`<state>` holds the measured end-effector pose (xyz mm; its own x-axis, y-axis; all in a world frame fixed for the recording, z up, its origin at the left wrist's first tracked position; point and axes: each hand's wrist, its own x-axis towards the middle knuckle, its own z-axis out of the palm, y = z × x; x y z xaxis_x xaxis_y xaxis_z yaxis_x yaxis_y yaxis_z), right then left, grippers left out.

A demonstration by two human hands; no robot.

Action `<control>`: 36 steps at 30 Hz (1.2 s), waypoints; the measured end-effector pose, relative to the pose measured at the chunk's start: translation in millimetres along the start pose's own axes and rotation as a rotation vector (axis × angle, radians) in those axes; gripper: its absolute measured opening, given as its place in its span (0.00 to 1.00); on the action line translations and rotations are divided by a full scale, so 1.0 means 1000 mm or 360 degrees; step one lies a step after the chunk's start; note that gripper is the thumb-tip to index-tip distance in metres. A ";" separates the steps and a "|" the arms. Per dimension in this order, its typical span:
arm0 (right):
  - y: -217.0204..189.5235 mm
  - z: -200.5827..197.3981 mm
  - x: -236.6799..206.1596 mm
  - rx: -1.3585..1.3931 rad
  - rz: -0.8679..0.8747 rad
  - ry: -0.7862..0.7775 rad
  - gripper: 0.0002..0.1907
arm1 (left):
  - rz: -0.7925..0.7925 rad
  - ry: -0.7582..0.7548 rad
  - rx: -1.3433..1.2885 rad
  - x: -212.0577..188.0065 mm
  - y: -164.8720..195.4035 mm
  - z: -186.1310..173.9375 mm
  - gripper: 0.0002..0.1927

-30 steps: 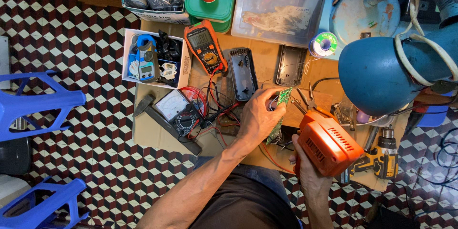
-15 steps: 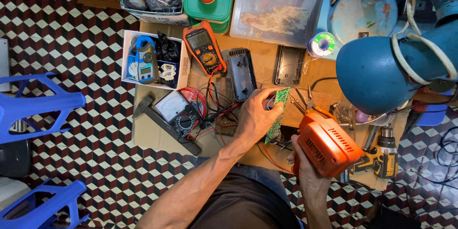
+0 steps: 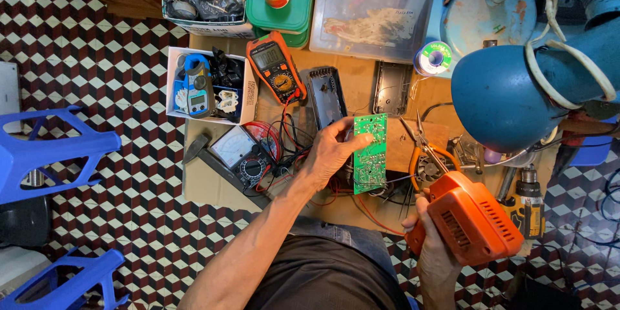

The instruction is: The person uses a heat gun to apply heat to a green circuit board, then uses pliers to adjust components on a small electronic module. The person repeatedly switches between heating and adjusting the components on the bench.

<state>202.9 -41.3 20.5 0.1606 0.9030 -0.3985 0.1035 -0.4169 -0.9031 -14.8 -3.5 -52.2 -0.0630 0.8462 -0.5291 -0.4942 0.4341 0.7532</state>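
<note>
My left hand (image 3: 332,150) grips a green circuit board (image 3: 371,153) by its left edge and holds it upright above the low wooden work table (image 3: 206,187). Wires trail down from the board's lower end. My right hand (image 3: 431,245) is wrapped around the handle of an orange soldering gun (image 3: 470,218), at the table's near right corner, just right of the board and apart from it. Orange-handled pliers (image 3: 423,148) lie between the board and the gun.
An orange multimeter (image 3: 276,66), a black casing half (image 3: 325,97), an analogue meter (image 3: 242,154) and a white box with a clamp meter (image 3: 200,87) crowd the table. A solder spool (image 3: 433,58), blue lamp shade (image 3: 510,93) and cordless drill (image 3: 531,205) sit right. Blue stools (image 3: 51,155) stand left.
My left hand has turned and raised the circuit board so its full green face now shows. The soldering gun has stayed nearly in place.
</note>
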 end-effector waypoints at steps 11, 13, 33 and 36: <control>0.004 -0.003 -0.001 0.0102 -0.0017 0.0000 0.16 | -0.0006 -0.0129 -0.0138 0.003 -0.008 -0.010 0.27; 0.004 -0.003 -0.001 0.0110 0.0004 0.0000 0.16 | -0.0003 -0.0131 -0.0143 0.003 -0.009 -0.011 0.27; 0.018 0.009 0.012 -0.0095 0.0132 -0.0185 0.18 | 0.0127 0.0190 0.0316 -0.004 0.001 0.019 0.20; 0.010 0.013 0.013 -0.0160 0.0098 -0.0210 0.18 | 0.0126 0.0180 0.0348 -0.004 0.002 0.016 0.21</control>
<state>193.1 -32.5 3.8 0.0400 0.8784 -0.4763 0.1964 -0.4743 -0.8582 -1.1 -1.0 -42.5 -0.1969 0.8455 -0.4964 -0.2854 0.4349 0.8540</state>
